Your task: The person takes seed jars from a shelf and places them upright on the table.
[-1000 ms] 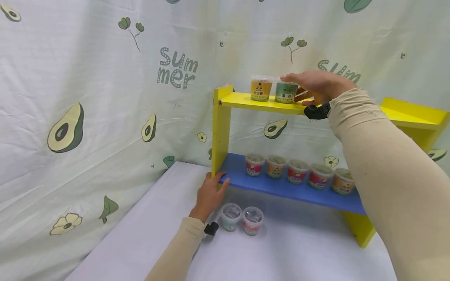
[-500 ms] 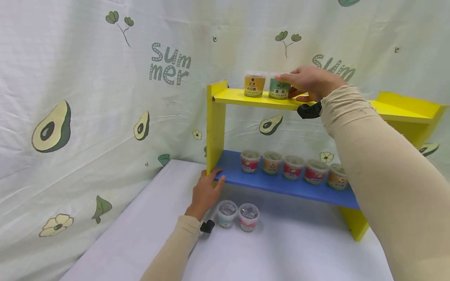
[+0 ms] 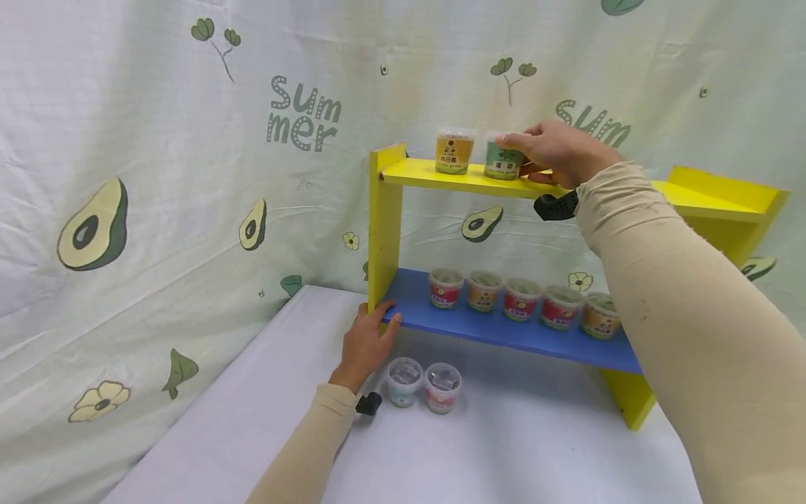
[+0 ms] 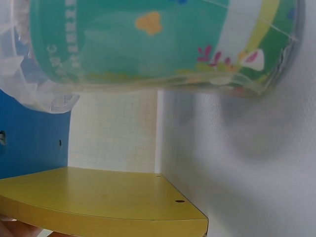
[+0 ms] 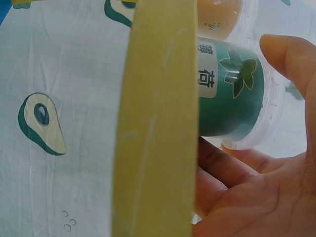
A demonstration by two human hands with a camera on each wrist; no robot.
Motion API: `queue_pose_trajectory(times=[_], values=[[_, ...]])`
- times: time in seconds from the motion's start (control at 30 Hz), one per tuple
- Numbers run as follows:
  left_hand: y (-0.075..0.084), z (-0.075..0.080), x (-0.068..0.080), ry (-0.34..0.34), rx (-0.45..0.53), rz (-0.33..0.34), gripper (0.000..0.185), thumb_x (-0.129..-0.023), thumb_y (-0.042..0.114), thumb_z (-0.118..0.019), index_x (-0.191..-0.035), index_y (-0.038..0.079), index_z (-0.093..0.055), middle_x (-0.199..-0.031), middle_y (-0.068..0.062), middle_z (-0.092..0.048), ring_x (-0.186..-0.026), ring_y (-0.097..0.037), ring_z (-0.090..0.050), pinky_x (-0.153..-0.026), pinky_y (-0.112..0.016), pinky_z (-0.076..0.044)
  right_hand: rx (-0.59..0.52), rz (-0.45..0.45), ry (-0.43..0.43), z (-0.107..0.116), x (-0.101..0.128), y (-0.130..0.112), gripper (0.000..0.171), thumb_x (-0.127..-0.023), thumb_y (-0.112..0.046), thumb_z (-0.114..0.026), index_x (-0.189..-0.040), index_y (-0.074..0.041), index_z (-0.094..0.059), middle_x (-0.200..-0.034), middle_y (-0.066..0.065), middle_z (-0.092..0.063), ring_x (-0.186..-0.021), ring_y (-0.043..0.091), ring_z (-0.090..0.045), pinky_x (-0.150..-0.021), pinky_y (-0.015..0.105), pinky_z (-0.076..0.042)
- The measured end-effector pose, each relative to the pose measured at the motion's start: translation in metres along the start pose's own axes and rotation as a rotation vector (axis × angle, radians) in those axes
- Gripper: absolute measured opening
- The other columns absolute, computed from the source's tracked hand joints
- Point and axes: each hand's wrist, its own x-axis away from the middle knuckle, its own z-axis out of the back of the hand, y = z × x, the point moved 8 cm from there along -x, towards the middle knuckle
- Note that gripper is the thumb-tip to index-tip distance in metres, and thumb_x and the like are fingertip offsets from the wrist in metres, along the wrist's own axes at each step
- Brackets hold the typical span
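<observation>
In the head view my right hand is at the top yellow board and holds a green-labelled plastic cup with a clear lid. Its thumb lies across the cup's front near the rim, and the fingers are at the cup's right side. An orange-labelled cup stands just left of it, a small gap between them. Lower down, my left hand grips the shelf's yellow side panel where it meets the blue board. Only bits of its fingers show in the left wrist view, behind the yellow panel.
Several cups with red and orange labels stand in a row on the blue board. Beneath it, a pale blue cup and a pink cup sit on the white table. A printed curtain hangs behind.
The green cup has shifted slightly right, away from the orange one, and my right fingers have closed in around it. My left hand stays on the shelf; the head view has shifted a little.
</observation>
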Motion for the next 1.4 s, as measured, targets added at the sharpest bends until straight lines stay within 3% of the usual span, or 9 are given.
queue_pose_trajectory(times=[0.2,0.33,0.5,0.67,0.77,0.93,1.13,1.4], values=[[-0.001,-0.001,0.000,-0.007,0.000,0.008,0.048,-0.101,0.055,-0.048,-0.140,0.028,-0.058,-0.121,-0.019,-0.053,-0.093,-0.034,-0.063,-0.072,-0.055,-0.053,-0.108,0.006,0.062,0.006,0.003,0.011,0.069,-0.087,-0.060,-0.066,-0.138,-0.015,-0.054,-0.124,0.000,-0.055,-0.106,0.017,-0.052,-0.087,0.025,-0.048],[0.001,0.000,-0.002,-0.004,-0.008,-0.007,0.048,-0.101,0.054,-0.047,-0.140,0.028,-0.058,-0.120,-0.019,-0.053,-0.092,-0.034,-0.063,-0.070,-0.054,-0.052,-0.274,-0.012,0.106,0.014,0.007,0.020,0.068,-0.084,-0.057,-0.073,-0.133,-0.016,-0.049,-0.123,0.004,-0.052,-0.100,0.020,-0.053,-0.080,0.021,-0.051],[0.001,0.002,-0.004,0.003,-0.013,0.000,0.047,-0.101,0.053,-0.048,-0.140,0.028,-0.058,-0.119,-0.019,-0.053,-0.091,-0.035,-0.064,-0.069,-0.055,-0.052,-0.523,0.017,0.106,0.018,0.010,0.024,0.073,-0.087,-0.047,-0.076,-0.142,-0.016,-0.039,-0.129,0.006,-0.046,-0.108,0.024,-0.051,-0.097,0.029,-0.048],[0.002,0.002,-0.005,0.003,-0.007,0.002,0.048,-0.102,0.054,-0.048,-0.140,0.027,-0.058,-0.121,-0.019,-0.053,-0.092,-0.034,-0.063,-0.070,-0.055,-0.052,-0.644,0.136,0.106,0.022,0.013,0.022,0.065,-0.086,-0.045,-0.078,-0.135,-0.018,-0.043,-0.132,0.009,-0.046,-0.112,0.027,-0.052,-0.107,0.042,-0.039],[0.004,0.001,-0.006,0.001,-0.008,-0.002,0.049,-0.102,0.053,-0.048,-0.141,0.027,-0.057,-0.121,-0.019,-0.053,-0.093,-0.034,-0.063,-0.070,-0.054,-0.052,-0.681,0.213,0.087,0.024,0.017,0.021,0.062,-0.087,-0.042,-0.077,-0.133,-0.016,-0.044,-0.131,0.011,-0.045,-0.111,0.028,-0.053,-0.098,0.044,-0.047],[0.005,-0.001,-0.006,-0.007,-0.013,0.004,0.049,-0.101,0.053,-0.049,-0.141,0.026,-0.057,-0.122,-0.020,-0.053,-0.095,-0.034,-0.063,-0.071,-0.054,-0.053,-0.718,0.347,0.041,0.023,0.023,0.019,0.058,-0.093,-0.037,-0.072,-0.135,-0.011,-0.043,-0.131,0.013,-0.045,-0.111,0.029,-0.054,-0.078,0.038,-0.057],[0.004,-0.004,-0.006,0.000,-0.009,0.019,0.049,-0.101,0.054,-0.048,-0.141,0.027,-0.057,-0.123,-0.020,-0.052,-0.095,-0.034,-0.063,-0.072,-0.054,-0.053,-0.729,0.497,0.042,0.024,0.028,0.017,0.050,-0.098,-0.033,-0.065,-0.137,-0.011,-0.042,-0.129,0.012,-0.046,-0.111,0.028,-0.052,-0.081,0.033,-0.056],[0.003,-0.006,-0.003,-0.002,-0.012,0.029,0.049,-0.101,0.054,-0.048,-0.141,0.027,-0.057,-0.122,-0.019,-0.053,-0.095,-0.034,-0.064,-0.072,-0.055,-0.053,-0.707,0.540,0.053,0.023,0.031,0.017,0.046,-0.099,-0.030,-0.063,-0.135,-0.010,-0.041,-0.129,0.013,-0.048,-0.112,0.029,-0.053,-0.080,0.033,-0.056]])
